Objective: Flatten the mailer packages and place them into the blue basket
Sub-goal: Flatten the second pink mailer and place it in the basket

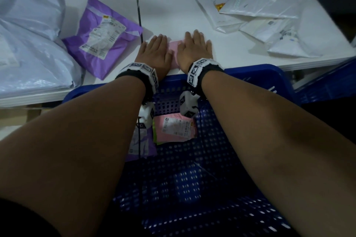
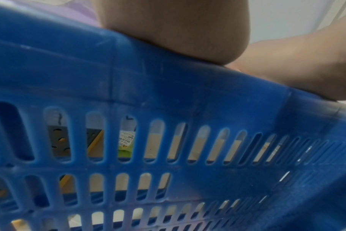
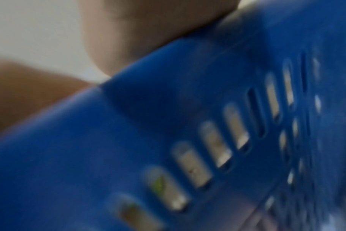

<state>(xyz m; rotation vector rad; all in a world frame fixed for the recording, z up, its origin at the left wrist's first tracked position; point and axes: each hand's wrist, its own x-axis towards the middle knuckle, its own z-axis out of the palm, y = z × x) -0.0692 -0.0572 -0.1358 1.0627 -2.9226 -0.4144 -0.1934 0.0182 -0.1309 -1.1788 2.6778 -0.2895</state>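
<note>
A small pink mailer (image 1: 174, 48) lies flat on the white table (image 1: 169, 15) near its front edge. My left hand (image 1: 156, 50) and right hand (image 1: 194, 48) press down on it side by side, palms flat and fingers straight, covering most of it. Below the table edge stands the blue basket (image 1: 250, 82), holding a pink labelled mailer (image 1: 175, 128), a green one under it and a purple one (image 1: 142, 146). Both wrist views show only the basket's slotted wall (image 2: 168, 109) (image 3: 188, 109) close up, with the heel of a hand above the rim.
A purple labelled mailer (image 1: 100, 36) and large pale grey bags (image 1: 30, 44) lie at the left of the table. Several white mailers (image 1: 269, 19) are piled at the back right. A thin dark rod (image 1: 139, 15) lies on the table behind my left hand.
</note>
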